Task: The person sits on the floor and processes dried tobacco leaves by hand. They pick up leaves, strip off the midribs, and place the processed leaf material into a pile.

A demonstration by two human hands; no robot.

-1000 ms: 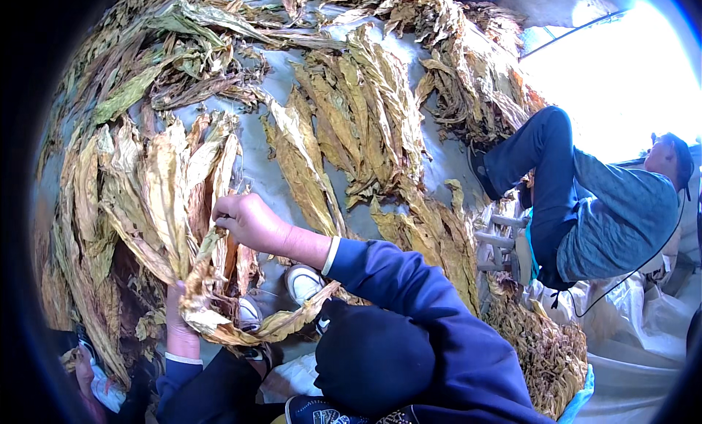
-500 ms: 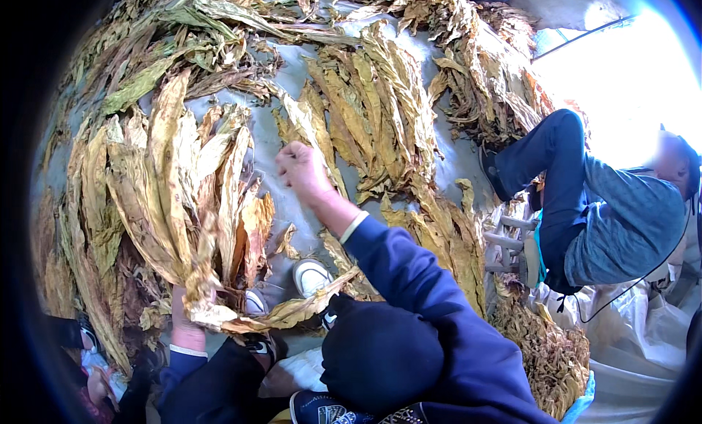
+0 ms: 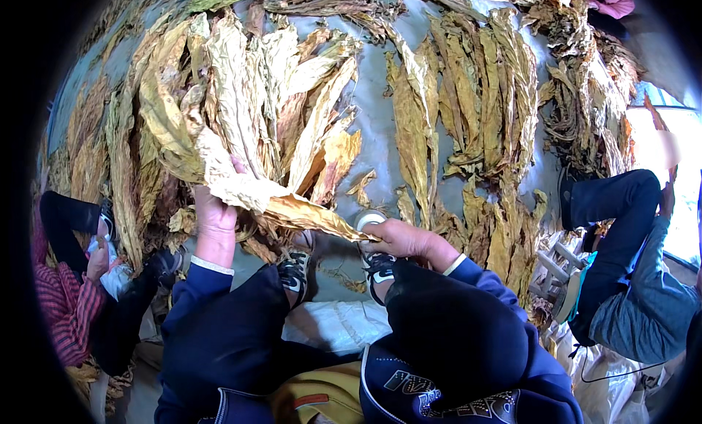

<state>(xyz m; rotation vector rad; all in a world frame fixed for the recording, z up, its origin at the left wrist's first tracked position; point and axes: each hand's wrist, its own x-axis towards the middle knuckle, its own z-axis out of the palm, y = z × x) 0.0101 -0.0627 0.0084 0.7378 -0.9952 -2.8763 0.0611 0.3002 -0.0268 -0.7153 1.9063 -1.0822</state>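
My left hand is closed round a few dried tobacco leaves, broad and yellow-brown, at the near edge of a pile. One curled pale leaf stretches sideways from it, above my shoes. On that leaf's narrow right end, my right hand is closed in a pinch. Part of my left fingers is hidden behind the leaves. Just beyond my hands lies a fanned heap of long pale and brown tobacco leaves.
More tobacco leaves lie in rows on a grey sheet. A person in a grey-blue top sits at the right near a small stool. Another person in a striped sleeve sits at the left. Leaf scraps lie by my shoes.
My right hand has come back from over the sheet and now pinches the leaf's end. My left hand stays on the leaves. The view has shifted, so my knees and both neighbours show.
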